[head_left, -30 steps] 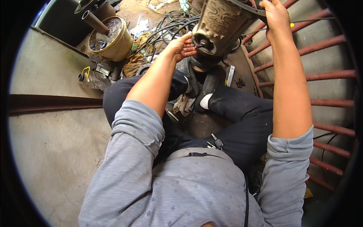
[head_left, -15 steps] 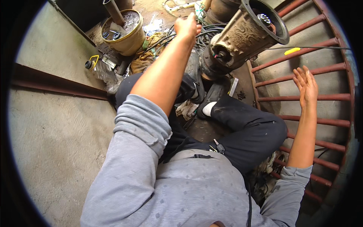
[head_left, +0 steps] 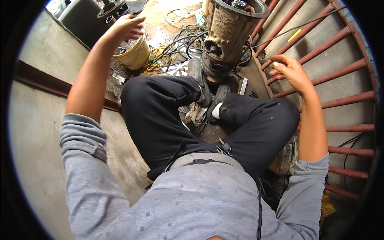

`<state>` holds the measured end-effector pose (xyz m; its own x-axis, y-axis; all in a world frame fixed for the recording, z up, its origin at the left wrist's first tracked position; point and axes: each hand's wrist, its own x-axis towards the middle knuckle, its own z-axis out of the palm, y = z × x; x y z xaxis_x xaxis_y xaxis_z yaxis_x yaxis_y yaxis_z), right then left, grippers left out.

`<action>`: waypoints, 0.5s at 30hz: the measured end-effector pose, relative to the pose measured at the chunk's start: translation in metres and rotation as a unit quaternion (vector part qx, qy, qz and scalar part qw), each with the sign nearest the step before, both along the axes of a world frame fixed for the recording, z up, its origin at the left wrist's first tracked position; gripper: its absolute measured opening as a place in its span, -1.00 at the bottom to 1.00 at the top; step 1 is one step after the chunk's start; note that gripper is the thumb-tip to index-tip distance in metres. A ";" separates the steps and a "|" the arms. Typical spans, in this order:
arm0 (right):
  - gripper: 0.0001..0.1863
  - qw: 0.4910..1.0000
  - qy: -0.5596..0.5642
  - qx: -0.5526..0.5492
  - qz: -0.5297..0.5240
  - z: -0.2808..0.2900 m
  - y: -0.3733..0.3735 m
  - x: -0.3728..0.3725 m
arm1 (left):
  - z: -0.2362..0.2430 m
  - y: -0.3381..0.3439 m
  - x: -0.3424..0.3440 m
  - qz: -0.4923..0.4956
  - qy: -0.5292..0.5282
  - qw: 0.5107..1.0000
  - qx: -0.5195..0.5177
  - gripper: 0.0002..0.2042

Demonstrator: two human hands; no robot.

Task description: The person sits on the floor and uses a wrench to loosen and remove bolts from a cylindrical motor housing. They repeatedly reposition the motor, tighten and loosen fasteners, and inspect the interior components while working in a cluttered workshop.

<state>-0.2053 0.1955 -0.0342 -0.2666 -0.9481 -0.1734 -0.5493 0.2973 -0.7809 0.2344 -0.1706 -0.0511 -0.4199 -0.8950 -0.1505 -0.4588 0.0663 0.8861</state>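
My left hand (head_left: 127, 29) hangs above the dirty cream bucket (head_left: 138, 58) at the far left, its fingers loosely spread and nothing seen in them. It hides part of the bucket's rim. On the right, my right hand (head_left: 291, 73) is raised in front of the red bars, fingers bent but apart, and it is empty. Between the hands, beyond my feet, stands a crusted metal housing (head_left: 224, 34) with a wide flanged open top; it looks like a motor or pump casing. A dark round base (head_left: 218, 66) sits beneath it. Neither hand touches the housing.
Black cables (head_left: 188, 44) lie tangled left of the housing. Red metal bars (head_left: 342, 80) line the right side, with a yellow strip (head_left: 295, 35) near them. A concrete wall (head_left: 36, 132) rises at left. Crumpled rag (head_left: 196, 114) lies by my shoes; keys (head_left: 226, 147) rest at my waist.
My left hand has swung left, from over the cables to above the bucket. My right hand has moved inward and its fingers have bent. The view has shifted, and the housing appears farther left.
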 end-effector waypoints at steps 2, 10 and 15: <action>-0.50 1.000 0.011 0.021 0.012 -0.001 -0.007 -0.003 | 0.007 -0.002 0.032 0.015 -0.065 0.997 0.031 -0.54; -0.53 0.982 0.176 0.061 -0.008 -0.001 -0.014 -0.053 | 0.085 0.016 -0.003 0.044 -0.028 0.992 -0.119 -0.55; -0.54 0.984 0.148 0.094 -0.036 -0.032 0.049 -0.090 | 0.064 0.031 -0.061 -0.101 -0.053 0.983 -0.147 -0.51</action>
<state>-0.2955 0.2442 -0.0659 -0.3964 -0.8839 -0.2482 -0.7171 0.4668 -0.5176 0.1739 -0.1397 0.0130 -0.5892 -0.8064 0.0506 -0.4979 0.4116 0.7633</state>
